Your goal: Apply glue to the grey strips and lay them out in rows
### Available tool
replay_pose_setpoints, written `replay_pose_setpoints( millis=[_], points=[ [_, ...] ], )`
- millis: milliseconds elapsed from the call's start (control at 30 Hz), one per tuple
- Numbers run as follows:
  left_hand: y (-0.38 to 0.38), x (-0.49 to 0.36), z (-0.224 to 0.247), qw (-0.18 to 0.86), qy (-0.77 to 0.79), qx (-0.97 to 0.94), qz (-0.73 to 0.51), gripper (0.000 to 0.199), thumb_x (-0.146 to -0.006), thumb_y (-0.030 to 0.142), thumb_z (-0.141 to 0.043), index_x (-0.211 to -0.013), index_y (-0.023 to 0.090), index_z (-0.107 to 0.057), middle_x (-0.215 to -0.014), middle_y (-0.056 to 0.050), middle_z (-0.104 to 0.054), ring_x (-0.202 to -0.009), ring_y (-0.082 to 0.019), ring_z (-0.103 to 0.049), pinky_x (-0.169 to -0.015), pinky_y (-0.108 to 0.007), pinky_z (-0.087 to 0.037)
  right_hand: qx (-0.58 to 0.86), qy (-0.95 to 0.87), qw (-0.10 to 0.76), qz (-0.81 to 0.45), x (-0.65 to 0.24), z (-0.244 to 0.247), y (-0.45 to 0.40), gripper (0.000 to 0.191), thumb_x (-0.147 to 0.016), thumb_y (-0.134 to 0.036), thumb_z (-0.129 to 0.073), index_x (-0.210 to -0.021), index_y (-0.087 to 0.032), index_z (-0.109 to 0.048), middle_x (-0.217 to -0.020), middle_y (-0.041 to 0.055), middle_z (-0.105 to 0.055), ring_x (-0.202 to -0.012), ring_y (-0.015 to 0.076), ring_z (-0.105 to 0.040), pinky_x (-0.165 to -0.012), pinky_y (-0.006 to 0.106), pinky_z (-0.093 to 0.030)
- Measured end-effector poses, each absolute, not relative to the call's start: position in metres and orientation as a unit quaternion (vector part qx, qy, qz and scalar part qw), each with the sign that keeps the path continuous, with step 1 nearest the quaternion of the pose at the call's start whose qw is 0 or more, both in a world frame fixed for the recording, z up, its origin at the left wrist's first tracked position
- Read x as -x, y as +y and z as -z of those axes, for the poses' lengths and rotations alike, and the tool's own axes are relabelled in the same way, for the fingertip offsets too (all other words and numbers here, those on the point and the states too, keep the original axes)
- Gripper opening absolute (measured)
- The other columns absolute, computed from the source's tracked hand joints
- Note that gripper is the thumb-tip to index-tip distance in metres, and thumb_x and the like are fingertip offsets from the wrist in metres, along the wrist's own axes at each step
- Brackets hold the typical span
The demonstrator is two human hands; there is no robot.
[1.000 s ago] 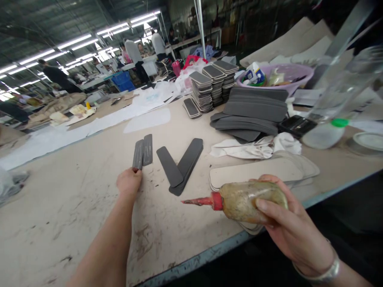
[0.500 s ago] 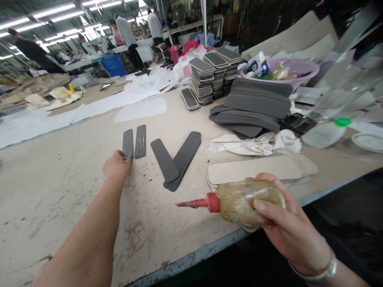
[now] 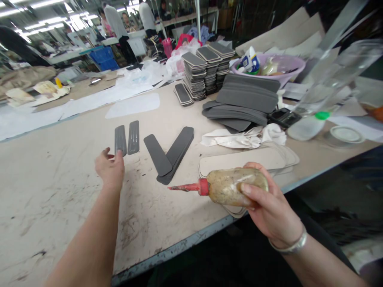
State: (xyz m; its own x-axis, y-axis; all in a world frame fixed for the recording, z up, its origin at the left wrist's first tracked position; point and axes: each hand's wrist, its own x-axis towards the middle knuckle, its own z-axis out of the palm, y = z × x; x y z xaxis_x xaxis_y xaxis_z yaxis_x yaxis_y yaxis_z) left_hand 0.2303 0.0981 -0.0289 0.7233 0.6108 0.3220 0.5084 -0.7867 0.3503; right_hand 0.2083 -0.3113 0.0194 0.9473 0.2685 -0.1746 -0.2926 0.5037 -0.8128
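My right hand [image 3: 269, 203] is wrapped round a yellowish glue-like bottle [image 3: 236, 186], whose red nozzle points left above the table. My left hand [image 3: 110, 165] has its thumb and fingers apart, with one fingertip at the lower end of a glossy dark strip [image 3: 120, 139]. Beside that strip lies a second glossy strip [image 3: 133, 137]. Further right, a plain dark strip [image 3: 157, 154] overlaps a small slanted pile of dark strips [image 3: 181, 149], forming a V. Pale beige strips [image 3: 242, 160] lie behind the bottle.
Stacks of edged dark pieces [image 3: 194, 75] stand at the back, near a large dark pile [image 3: 248, 97] and a purple basin [image 3: 287, 73]. A white cloth [image 3: 233, 138] and a green-capped container [image 3: 306, 126] lie right. The table edge [image 3: 185, 243] runs along the front. People stand far behind.
My left hand's fingers have opened from their grip at the left glossy strip's lower end. The whole view has shifted slightly, and my right hand still holds the bottle.
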Motion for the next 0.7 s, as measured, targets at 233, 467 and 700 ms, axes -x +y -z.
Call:
replay_pose_setpoints(
  millis=[233, 467, 700],
  points=[
    [0.003, -0.212, 0.032, 0.176, 0.018, -0.980, -0.087, 0.045, -0.074, 0.052, -0.056, -0.097, 0.016, -0.068, -0.104, -0.009, -0.066, -0.098, -0.022, -0.061, -0.091, -0.034, -0.046, 0.455, 0.025, 0.881, -0.129, -0.211, -0.015, -0.311, 0.038, -0.068, -0.023, -0.074, -0.097, -0.025, -0.050, -0.080, -0.0030, -0.055, -0.066, 0.0111, -0.055, -0.056, 0.019, -0.047],
    [0.018, -0.215, 0.026, 0.235, 0.091, -0.968, -0.020, 0.043, -0.072, 0.049, -0.057, -0.099, 0.018, -0.070, -0.101, -0.006, -0.070, -0.094, -0.022, -0.064, -0.089, -0.032, -0.047, 0.439, 0.025, 0.891, -0.115, -0.215, -0.011, -0.309, 0.039, -0.066, -0.024, -0.075, -0.094, -0.025, -0.049, -0.078, -0.0046, -0.055, -0.064, 0.0104, -0.054, -0.051, 0.017, -0.042],
    [0.030, -0.201, 0.020, 0.232, 0.139, -0.960, -0.066, 0.027, -0.066, 0.038, -0.062, -0.083, 0.020, -0.072, -0.085, -0.003, -0.072, -0.084, -0.021, -0.066, -0.082, -0.030, -0.050, 0.437, 0.021, 0.894, -0.098, -0.215, -0.008, -0.305, 0.039, -0.063, -0.025, -0.077, -0.092, -0.025, -0.050, -0.079, -0.0049, -0.056, -0.064, 0.0108, -0.054, -0.050, 0.017, -0.041]
  ],
)
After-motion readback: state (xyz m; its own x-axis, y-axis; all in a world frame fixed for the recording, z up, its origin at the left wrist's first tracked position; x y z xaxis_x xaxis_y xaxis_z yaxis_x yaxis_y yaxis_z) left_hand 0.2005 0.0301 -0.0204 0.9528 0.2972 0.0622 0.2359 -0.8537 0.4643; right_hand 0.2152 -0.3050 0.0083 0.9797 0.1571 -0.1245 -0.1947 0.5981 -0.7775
